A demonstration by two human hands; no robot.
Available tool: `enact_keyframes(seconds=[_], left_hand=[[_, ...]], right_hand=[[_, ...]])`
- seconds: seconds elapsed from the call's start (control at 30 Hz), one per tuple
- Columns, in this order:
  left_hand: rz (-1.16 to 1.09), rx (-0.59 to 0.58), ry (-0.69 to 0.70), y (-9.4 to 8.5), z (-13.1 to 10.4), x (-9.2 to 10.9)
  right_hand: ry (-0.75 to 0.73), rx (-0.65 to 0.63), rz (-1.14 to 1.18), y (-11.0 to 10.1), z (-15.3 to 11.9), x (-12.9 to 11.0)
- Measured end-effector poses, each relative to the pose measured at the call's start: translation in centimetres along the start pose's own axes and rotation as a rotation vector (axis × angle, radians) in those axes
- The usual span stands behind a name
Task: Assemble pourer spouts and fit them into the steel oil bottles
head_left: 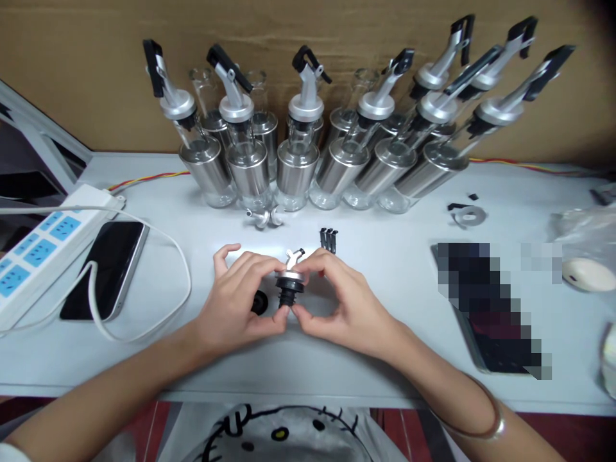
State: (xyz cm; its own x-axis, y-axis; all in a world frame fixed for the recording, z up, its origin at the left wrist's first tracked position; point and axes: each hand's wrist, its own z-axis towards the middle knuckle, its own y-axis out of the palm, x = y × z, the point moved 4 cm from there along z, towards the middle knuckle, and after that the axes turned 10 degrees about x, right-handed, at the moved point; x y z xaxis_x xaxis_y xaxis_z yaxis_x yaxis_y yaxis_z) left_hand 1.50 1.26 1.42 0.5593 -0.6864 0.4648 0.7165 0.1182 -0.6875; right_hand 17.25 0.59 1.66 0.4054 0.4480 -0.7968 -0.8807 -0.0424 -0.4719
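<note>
Between my two hands, over the near middle of the table, I see a bottle pourer (289, 284) with a silver collar, a short spout pointing away and a black ribbed stopper toward me. My left hand (245, 292) grips its left side, fingers at the collar and thumb at the stopper's end. From the right, my right hand (344, 295) pinches it the same way. A round black part (260, 302) lies on the table, partly behind my left fingers. Beyond my right hand are several small black levers (329, 240). Loose silver spout pieces (264, 217) lie before the bottles.
Several glass-and-steel bottles (297, 170), many topped with pourers, stand along the cardboard back (269, 25). On the left are a power strip (41, 250), a phone (106, 269) and a white cable (187, 282). Another phone (486, 314) and a tape roll (469, 217) lie right.
</note>
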Motion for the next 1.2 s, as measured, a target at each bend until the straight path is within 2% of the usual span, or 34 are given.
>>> enact_keyframes(seconds=[1.2], left_hand=[[-0.052, -0.097, -0.068, 0.28, -0.01, 0.0]], right_hand=[[0.074, 0.035, -0.067, -0.01, 0.34, -0.26]])
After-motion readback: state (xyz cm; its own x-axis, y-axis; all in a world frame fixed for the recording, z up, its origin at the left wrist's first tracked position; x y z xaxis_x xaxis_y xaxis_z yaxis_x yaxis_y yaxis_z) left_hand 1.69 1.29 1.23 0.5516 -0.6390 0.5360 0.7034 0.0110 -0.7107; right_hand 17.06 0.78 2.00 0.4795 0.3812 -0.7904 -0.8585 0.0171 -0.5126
